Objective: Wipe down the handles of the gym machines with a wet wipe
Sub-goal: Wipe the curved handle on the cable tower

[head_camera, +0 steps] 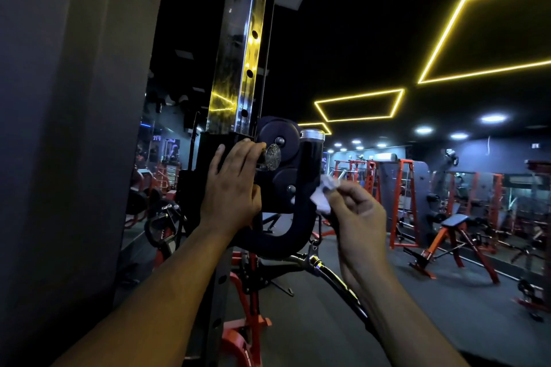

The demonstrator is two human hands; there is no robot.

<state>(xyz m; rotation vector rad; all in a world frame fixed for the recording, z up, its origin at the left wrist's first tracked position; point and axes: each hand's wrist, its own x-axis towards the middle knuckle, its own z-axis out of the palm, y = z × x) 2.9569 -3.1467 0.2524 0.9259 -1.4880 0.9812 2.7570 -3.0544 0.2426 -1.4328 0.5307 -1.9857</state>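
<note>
— Both hands are up at the pulley block, I see from the head view. What should I do now?

— Keep the left hand (231, 188) gripping the pin knob (270, 157) so the black carriage (278, 164) stays steady, I think. Your right hand (356, 211) pinches the wet wipe (322, 194), just beside the black curved handle (298, 229). Wrap it around the handle and rub along the bend. The right wrist is raised, fingers curled.
</note>
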